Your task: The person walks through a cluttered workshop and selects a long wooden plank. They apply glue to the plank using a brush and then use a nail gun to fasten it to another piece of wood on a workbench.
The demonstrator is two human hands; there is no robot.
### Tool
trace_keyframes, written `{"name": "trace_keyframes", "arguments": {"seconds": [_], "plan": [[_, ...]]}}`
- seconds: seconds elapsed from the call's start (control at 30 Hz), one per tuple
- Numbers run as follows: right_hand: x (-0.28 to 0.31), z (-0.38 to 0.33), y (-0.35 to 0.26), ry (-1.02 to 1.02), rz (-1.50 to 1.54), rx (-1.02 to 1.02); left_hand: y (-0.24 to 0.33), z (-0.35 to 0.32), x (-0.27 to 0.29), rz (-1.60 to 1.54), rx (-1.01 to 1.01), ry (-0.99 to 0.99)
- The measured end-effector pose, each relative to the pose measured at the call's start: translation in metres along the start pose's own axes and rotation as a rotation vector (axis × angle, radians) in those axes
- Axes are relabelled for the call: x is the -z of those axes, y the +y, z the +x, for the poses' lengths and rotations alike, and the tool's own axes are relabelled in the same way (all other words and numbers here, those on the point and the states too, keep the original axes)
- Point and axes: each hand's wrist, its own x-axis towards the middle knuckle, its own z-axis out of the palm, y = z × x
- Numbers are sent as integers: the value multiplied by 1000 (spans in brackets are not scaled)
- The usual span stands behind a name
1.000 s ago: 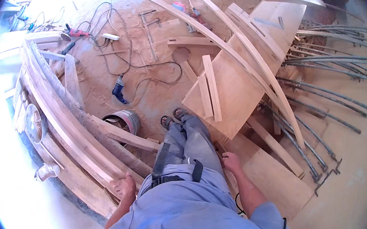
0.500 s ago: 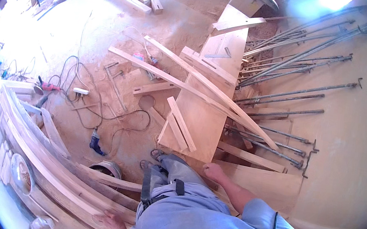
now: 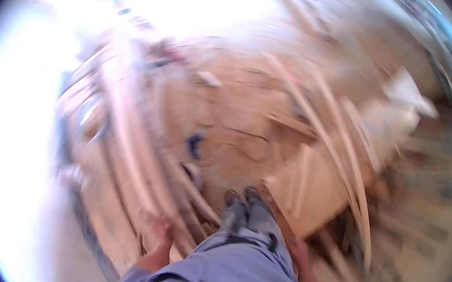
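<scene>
The picture is smeared by motion. My left hand [image 3: 158,231] is at the near end of the long curved wooden pieces [image 3: 130,146] on my left; its fingers are too blurred to read, and I cannot tell whether it grips the wood. Low beside my right thigh hangs my right hand [image 3: 299,252], close to the near edge of a wide wooden board [image 3: 318,194]. Blur hides its fingers too. Two long curved wooden strips [image 3: 342,161] lie across that board, with shorter wooden pieces [image 3: 301,178] on it.
A blue power tool [image 3: 194,145] lies on the dusty floor ahead, with a dark cable [image 3: 238,132] near it. Further off is a small white object [image 3: 209,78]. Blurred bars [image 3: 418,187] spread along the right. A wooden block [image 3: 291,125] lies beyond the board.
My view has swung left, so the curved pieces and the board sit further right in the picture. My left hand has come further into view; my right hand is nearer my thigh.
</scene>
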Motion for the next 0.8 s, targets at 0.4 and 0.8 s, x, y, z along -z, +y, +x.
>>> {"name": "trace_keyframes", "arguments": {"seconds": [0.4, 0.8], "plan": [[-14, 32, 88, -222, -481, 178, 16, 4, 73, -326, 282, 3], [26, 111, -135, -240, -39, 239, 3, 1, 38, -392, 295, 153]]}}
